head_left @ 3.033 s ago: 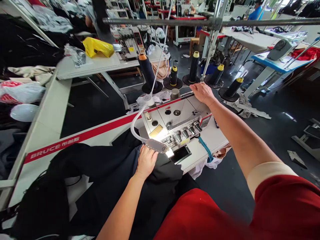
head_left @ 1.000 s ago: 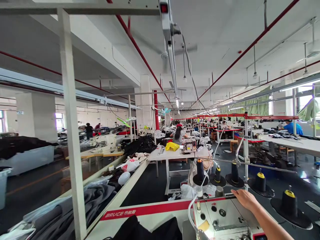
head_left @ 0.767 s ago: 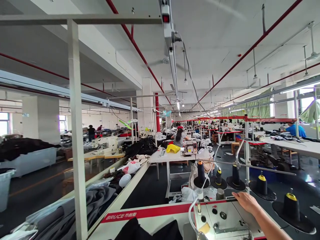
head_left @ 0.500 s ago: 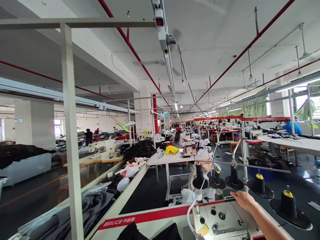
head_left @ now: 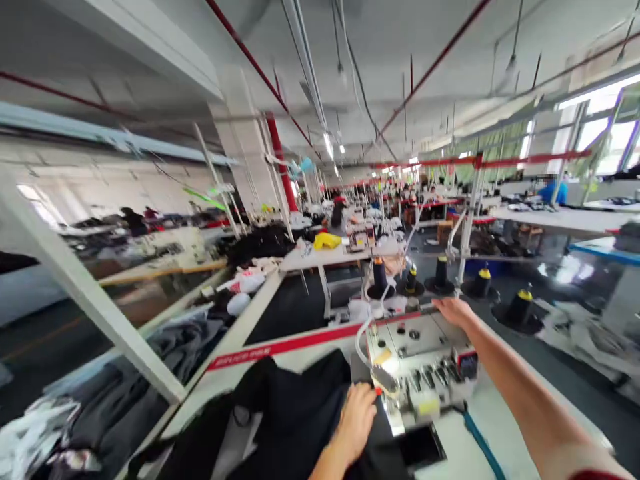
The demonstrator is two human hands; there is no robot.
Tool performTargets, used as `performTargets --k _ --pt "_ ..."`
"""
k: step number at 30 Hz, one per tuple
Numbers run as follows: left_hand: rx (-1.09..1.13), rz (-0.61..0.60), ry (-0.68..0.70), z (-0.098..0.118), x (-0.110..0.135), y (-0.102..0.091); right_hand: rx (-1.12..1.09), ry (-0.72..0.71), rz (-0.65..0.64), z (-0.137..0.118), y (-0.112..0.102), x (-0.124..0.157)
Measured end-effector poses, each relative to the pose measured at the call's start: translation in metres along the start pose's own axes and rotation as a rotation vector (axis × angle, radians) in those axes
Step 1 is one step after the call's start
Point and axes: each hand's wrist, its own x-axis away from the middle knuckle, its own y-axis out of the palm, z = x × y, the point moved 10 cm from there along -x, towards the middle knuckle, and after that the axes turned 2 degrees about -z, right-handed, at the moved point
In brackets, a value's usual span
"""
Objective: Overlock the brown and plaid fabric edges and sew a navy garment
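- The left hand point(head_left: 356, 417) lies open, palm down, on the black fabric point(head_left: 295, 413), with its fingertips just short of the sewing machine point(head_left: 420, 347).
- The right hand point(head_left: 453, 312) is stretched across to the machine's far top edge. It lies flat and loose there with nothing in its grasp, though the blur hides the fingertips.
- The fabric is heaped on the white table point(head_left: 240, 373) to the left of the machine. It spills over the near edge toward the person and stops short of the red stripe point(head_left: 285, 345) along the far edge.
- A bent lamp neck point(head_left: 361, 337) curves down between the two hands, close over the left one.
- Behind the machine, thread cones point(head_left: 441, 272) stand in a row just beyond the right hand.
- To the right of the machine the tabletop runs bare to its edge, where a blue strap point(head_left: 475, 440) hangs.
- Beyond the far edge there is a dark open aisle point(head_left: 295, 310) before the next table point(head_left: 325, 255).
- A slanting white post point(head_left: 85, 293) closes off the left side, with grey cloth point(head_left: 125, 400) piled below it.
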Motion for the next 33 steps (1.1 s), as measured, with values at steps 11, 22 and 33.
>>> performTargets --k 11,22,33 --pt "0.016 -0.078 -0.027 -0.021 -0.01 0.032 0.069 0.032 -0.062 0.029 0.033 -0.047" --pt "-0.014 -0.081 -0.014 -0.024 -0.012 0.04 0.042 0.036 -0.029 0.035 0.034 -0.053" --pt "-0.017 -0.075 -0.027 -0.027 -0.012 0.045 0.081 0.043 -0.036 0.038 0.037 -0.058"
